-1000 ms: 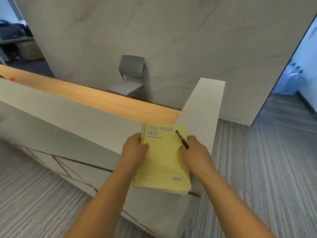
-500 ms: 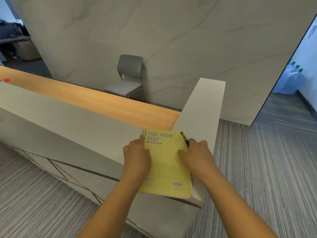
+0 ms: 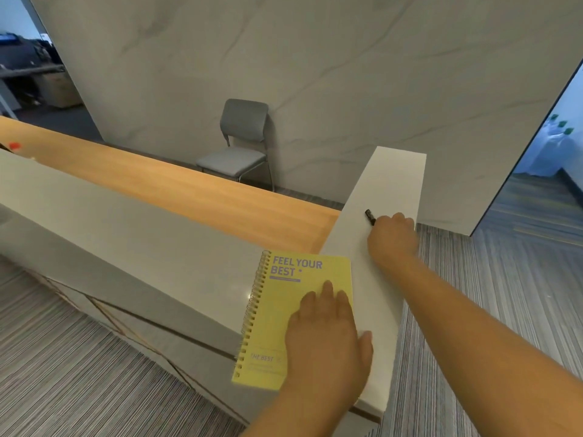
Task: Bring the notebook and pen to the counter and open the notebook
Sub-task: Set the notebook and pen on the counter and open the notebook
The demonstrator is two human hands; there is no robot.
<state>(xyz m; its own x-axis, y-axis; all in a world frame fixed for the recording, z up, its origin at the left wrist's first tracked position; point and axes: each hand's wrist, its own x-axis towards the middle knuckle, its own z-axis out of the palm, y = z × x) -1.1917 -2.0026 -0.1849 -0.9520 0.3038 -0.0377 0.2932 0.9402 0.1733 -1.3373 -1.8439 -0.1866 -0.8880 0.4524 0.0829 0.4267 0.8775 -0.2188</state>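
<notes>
A yellow spiral notebook point(image 3: 288, 298) with purple "FEEL YOUR BEST" lettering lies closed on the corner of the pale grey counter point(image 3: 176, 247). My left hand point(image 3: 325, 335) rests flat on its lower right part, fingers spread. My right hand point(image 3: 392, 236) is farther along the counter's right wing, closed around a black pen point(image 3: 369, 217). Only the pen's tip end shows beyond the fingers, low over the counter top.
Behind the counter ledge runs a lower wooden desk top point(image 3: 176, 190) with a small red object point(image 3: 14, 146) at the far left. A grey chair point(image 3: 239, 146) stands against the marble wall. Striped carpet surrounds the counter; a doorway opens at the right.
The notebook now lies on the counter under my left hand alone. My right hand has left the notebook and moved forward and right along the counter with the pen.
</notes>
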